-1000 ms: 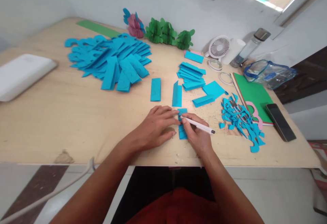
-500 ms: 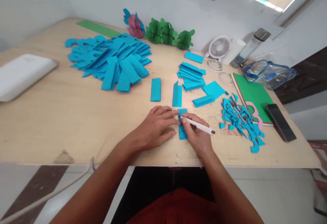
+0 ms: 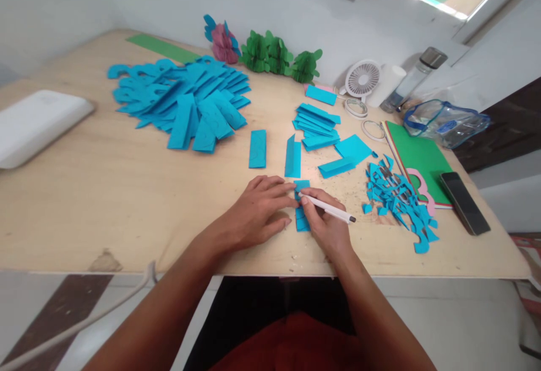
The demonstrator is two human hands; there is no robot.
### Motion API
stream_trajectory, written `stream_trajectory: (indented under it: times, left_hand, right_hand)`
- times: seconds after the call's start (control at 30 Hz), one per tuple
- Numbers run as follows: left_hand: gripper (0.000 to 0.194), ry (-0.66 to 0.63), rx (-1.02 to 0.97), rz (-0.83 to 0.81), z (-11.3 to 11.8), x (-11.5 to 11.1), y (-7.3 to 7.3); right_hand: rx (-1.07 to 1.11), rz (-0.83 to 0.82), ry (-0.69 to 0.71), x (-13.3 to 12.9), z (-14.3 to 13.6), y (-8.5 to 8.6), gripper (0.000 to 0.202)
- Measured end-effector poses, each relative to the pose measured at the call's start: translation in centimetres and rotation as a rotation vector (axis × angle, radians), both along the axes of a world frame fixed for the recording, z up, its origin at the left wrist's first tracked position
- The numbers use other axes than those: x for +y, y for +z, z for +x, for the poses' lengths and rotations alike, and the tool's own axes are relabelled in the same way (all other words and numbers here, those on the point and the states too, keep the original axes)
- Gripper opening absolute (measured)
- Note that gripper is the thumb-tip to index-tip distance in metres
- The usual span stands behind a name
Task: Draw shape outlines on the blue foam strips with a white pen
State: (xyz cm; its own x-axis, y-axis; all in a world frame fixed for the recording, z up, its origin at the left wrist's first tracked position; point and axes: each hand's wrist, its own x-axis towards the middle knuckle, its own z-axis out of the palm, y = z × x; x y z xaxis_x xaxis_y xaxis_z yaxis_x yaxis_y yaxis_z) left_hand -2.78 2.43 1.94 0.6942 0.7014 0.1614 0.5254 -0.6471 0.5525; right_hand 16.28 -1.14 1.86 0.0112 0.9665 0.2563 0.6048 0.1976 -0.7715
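A small blue paper strip [image 3: 302,224] lies upright in front of me near the table's front edge, partly hidden by my fingers. My left hand [image 3: 262,208] rests flat with its fingers stretched, the fingertips on the strip's left side. In my right hand [image 3: 327,219] is a white pen [image 3: 332,210] with a dark end, its tip on or just above the strip. Just beyond lie a folded blue paper piece [image 3: 293,158] and a flat blue rectangle [image 3: 257,149].
A large pile of blue cut papers [image 3: 181,97] spreads at the left. More folded blue papers [image 3: 316,126] lie behind my right hand. Blue scraps [image 3: 399,196], a phone [image 3: 465,203] and a green sheet [image 3: 422,154] are at the right. A small fan [image 3: 363,79] stands at the back.
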Motion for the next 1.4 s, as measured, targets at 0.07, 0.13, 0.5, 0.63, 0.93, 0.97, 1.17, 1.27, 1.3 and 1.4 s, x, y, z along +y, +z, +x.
stream_trajectory:
  times: [0.07, 0.13, 0.5, 0.63, 0.93, 0.97, 1.17, 1.27, 1.3, 1.4]
  left_hand:
    - [0.036, 0.0, 0.004, -0.006, 0.01, 0.03, -0.01]
    - [0.036, 0.001, 0.008, -0.012, 0.03, 0.03, 0.0]
    - [0.036, -0.006, 0.009, -0.013, 0.11, -0.03, 0.03]
    - [0.036, -0.005, 0.001, -0.002, 0.11, 0.09, -0.08]
    - [0.036, -0.007, 0.006, 0.001, 0.09, -0.01, -0.08]
    - [0.036, -0.007, 0.003, 0.002, 0.08, -0.01, -0.09]
    - [0.036, -0.008, -0.014, 0.015, 0.03, 0.04, -0.29]
    - [0.036, -0.008, -0.012, 0.02, 0.02, 0.05, -0.41]
    - [0.036, -0.007, -0.012, 0.022, 0.01, 0.05, -0.44]
    - [0.036, -0.006, -0.016, 0.027, 0.0, 0.06, -0.4]
  right_hand:
    - [-0.008, 0.009, -0.003, 0.0, 0.0, 0.02, 0.016]
    - [-0.01, 0.019, -0.003, -0.01, -0.02, 0.04, 0.016]
    - [0.012, 0.005, 0.003, -0.04, -0.03, 0.03, 0.016]
    - [0.025, 0.0, 0.004, -0.02, -0.01, -0.05, 0.016]
    - [0.006, 0.006, 0.002, -0.02, -0.02, 0.0, 0.016]
    - [0.005, 0.005, 0.002, -0.01, -0.01, 0.0, 0.016]
    - [0.008, 0.011, -0.001, 0.01, 0.0, -0.1, 0.016]
    - [0.008, 0.014, 0.001, 0.02, -0.01, -0.08, 0.016]
    - [0.005, 0.013, -0.001, 0.01, -0.02, -0.07, 0.016]
    - [0.0, 0.012, -0.006, 0.01, -0.03, -0.04, 0.016]
